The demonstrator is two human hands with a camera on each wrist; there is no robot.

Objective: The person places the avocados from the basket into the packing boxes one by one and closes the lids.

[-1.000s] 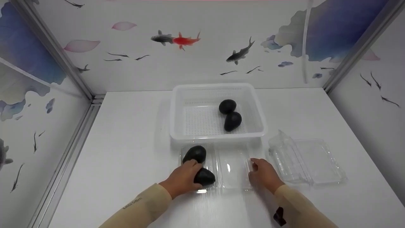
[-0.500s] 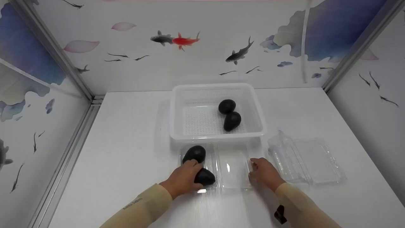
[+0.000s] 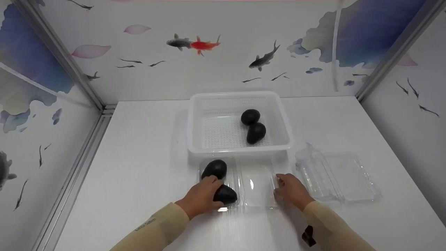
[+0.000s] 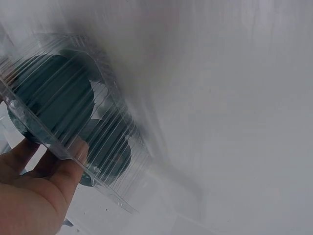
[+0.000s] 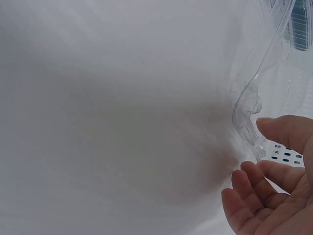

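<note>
In the head view, my left hand (image 3: pixel 200 197) grips the nearer dark avocado (image 3: pixel 225 195) in the left half of an unfolded clear plastic clamshell box (image 3: pixel 258 184). Its fingers reach over the box's rim, and fingertips show through the ribbed wall (image 4: pixel 112 152) in the left wrist view. A second avocado (image 3: pixel 216 168) lies just behind in the same half. My right hand (image 3: pixel 292 191) is at the right edge of the flat lid half, fingers loosely bent. Thumb and fingertips stand apart beside the lid's corner (image 5: pixel 249 110) in the right wrist view; contact is unclear.
Behind the box stands a white perforated basket (image 3: pixel 240 149) with two more avocados (image 3: pixel 256 133) on its right side. Another clear clamshell (image 3: pixel 352 177) lies unfolded at the right. Printed panels (image 3: pixel 223 69) enclose the white table (image 3: pixel 139 146) at the back and sides.
</note>
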